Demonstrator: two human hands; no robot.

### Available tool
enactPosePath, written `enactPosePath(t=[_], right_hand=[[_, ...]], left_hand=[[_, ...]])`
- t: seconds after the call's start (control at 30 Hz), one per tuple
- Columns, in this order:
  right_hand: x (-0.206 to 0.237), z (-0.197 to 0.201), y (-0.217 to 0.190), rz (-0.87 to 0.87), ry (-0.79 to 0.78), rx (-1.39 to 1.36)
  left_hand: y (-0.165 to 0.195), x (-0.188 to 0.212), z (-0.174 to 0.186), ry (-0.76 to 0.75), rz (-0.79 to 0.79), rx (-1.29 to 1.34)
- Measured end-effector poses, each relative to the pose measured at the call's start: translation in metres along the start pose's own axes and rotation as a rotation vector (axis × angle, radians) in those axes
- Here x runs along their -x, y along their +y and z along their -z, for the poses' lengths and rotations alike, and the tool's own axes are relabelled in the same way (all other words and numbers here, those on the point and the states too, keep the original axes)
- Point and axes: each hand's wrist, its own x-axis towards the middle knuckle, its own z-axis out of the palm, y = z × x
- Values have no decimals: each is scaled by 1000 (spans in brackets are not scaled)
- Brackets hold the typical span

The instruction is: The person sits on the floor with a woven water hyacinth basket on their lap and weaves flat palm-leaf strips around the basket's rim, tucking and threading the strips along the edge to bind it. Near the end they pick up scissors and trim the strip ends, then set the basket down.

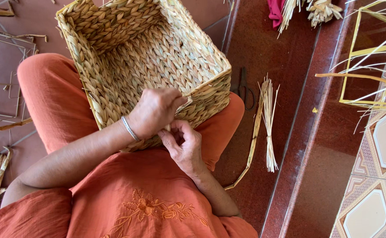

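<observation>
A rectangular basket (113, 26) woven of pale dried straw rests on my lap, its opening facing away and up. My left hand (153, 112), with a silver bangle on the wrist, grips the near rim of the basket and pinches a straw strand there. Just below it, my right hand (185, 145) closes its fingers on the same strand (168, 128) at the rim's outer edge. Both hands touch each other at the basket's near corner.
Dark scissors (244, 89) lie on the red floor to the right of the basket, next to a tied bundle of thin straws (269, 128) and a long flat strand (251, 145). A yellow wire frame (356, 48) stands at far right; metal frames (3, 66) lie at left.
</observation>
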Motion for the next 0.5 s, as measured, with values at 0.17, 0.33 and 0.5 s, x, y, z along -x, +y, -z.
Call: enactPosePath(t=[0.17,0.33,0.5], right_hand=[[4,-1,-8,83,45,96],[-7,2,-23,296,89,320],[-16,-1,-29,440,64,361]], left_hand=[[-4,-7,15,-59,99,428],[-2,23,59,34,-314,379],[7,63,58,132,-500,-202]])
